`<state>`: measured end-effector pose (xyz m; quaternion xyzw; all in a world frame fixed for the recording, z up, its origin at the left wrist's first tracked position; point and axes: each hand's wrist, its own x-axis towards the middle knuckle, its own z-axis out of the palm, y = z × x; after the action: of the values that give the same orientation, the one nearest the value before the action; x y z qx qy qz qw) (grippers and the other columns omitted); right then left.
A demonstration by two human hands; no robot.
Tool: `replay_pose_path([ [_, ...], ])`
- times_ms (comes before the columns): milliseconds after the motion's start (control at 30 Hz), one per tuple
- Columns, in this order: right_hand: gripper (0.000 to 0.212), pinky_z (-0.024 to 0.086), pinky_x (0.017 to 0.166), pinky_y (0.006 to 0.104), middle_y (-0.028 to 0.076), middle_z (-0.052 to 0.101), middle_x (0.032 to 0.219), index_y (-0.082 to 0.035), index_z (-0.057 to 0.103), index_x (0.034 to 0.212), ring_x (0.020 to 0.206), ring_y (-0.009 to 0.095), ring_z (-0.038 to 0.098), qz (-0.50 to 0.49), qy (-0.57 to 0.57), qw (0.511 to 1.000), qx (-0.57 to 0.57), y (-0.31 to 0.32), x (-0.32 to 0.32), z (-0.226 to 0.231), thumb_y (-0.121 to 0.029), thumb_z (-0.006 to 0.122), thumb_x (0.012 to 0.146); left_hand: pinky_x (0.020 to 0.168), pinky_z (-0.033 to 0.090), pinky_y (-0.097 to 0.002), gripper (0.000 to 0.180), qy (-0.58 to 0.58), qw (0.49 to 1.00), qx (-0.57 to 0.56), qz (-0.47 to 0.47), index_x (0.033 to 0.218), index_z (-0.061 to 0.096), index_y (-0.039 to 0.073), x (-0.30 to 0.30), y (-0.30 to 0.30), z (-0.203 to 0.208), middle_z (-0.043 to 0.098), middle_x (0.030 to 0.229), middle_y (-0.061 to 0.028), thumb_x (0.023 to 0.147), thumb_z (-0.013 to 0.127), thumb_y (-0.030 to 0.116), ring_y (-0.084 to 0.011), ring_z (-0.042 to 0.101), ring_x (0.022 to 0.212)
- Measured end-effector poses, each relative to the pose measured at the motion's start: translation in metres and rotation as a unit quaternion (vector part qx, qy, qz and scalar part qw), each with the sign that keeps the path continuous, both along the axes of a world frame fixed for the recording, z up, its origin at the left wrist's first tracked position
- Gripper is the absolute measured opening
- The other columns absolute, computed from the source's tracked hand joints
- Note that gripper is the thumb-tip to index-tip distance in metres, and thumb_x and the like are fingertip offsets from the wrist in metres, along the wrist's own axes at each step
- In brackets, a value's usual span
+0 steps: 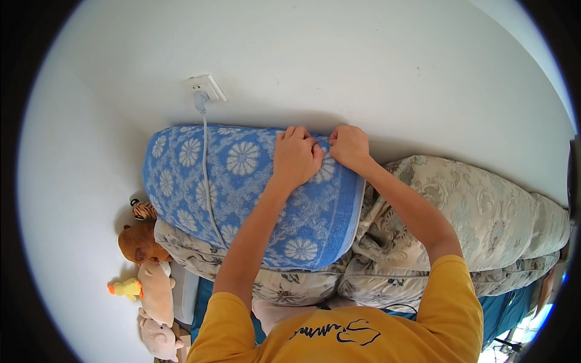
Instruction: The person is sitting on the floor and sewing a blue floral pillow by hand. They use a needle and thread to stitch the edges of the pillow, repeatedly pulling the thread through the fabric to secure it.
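Observation:
A blue towel [254, 187] with white flower patterns lies over a bulky cushion [290, 285] in patterned beige fabric, close against the wall. My left hand [296, 154] rests on the towel near its far edge, fingers curled and pinching the cloth. Just to its right, my right hand [350, 147] is closed at the towel's far right corner, its fingertips turned inward onto the fabric. A small gap separates the two hands. Exactly how much cloth is inside the fingers is hidden.
A white cable [207, 175] runs from a wall socket [206, 88] down across the towel. Another beige patterned cushion [460, 212] fills the right side. Stuffed toys, including a brown one [140, 243], a pink one [156, 291] and a yellow duck [126, 289], lie at left.

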<state>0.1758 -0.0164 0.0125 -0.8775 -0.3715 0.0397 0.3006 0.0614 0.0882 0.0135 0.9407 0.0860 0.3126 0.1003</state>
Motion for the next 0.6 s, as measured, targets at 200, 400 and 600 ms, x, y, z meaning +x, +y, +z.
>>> replay_pose_path([
  [200, 0.005, 0.049, 0.073, 0.0398, 0.011, 0.065, 0.082, -0.008, 0.065, 0.075, 0.081, 0.030, 0.062, 0.044, -0.005, 0.999, 0.005, -0.010, 0.010, 0.008, -0.009, 0.063, 0.070, 0.080, 0.043, -0.0391, 0.021, 0.005, 1.000, -0.006, 0.004, 0.079, 0.069, 0.002, 0.000, -0.001, 0.002, 0.059, 0.084, -0.0079, 0.075, 0.054, 0.016, -0.0245, 0.055, 0.085],
  [400, 0.005, 0.051, 0.071, 0.0388, 0.011, 0.065, 0.082, -0.009, 0.066, 0.075, 0.080, 0.029, 0.063, 0.082, -0.062, 0.994, -0.041, -0.021, 0.013, 0.026, -0.010, 0.065, 0.071, 0.080, 0.042, -0.0391, 0.022, 0.017, 1.000, -0.004, -0.004, 0.078, 0.069, 0.002, -0.002, 0.000, 0.004, 0.059, 0.084, -0.0081, 0.075, 0.053, 0.016, -0.0241, 0.054, 0.087],
  [600, 0.005, 0.053, 0.067, 0.0376, 0.013, 0.064, 0.083, -0.005, 0.066, 0.072, 0.077, 0.030, 0.064, 0.097, -0.107, 0.985, -0.093, -0.011, 0.011, 0.023, -0.008, 0.065, 0.068, 0.078, 0.042, -0.0388, 0.021, 0.009, 1.000, -0.007, -0.010, 0.078, 0.069, 0.001, -0.003, 0.001, 0.004, 0.057, 0.084, -0.0085, 0.073, 0.054, 0.014, -0.0237, 0.053, 0.088],
])
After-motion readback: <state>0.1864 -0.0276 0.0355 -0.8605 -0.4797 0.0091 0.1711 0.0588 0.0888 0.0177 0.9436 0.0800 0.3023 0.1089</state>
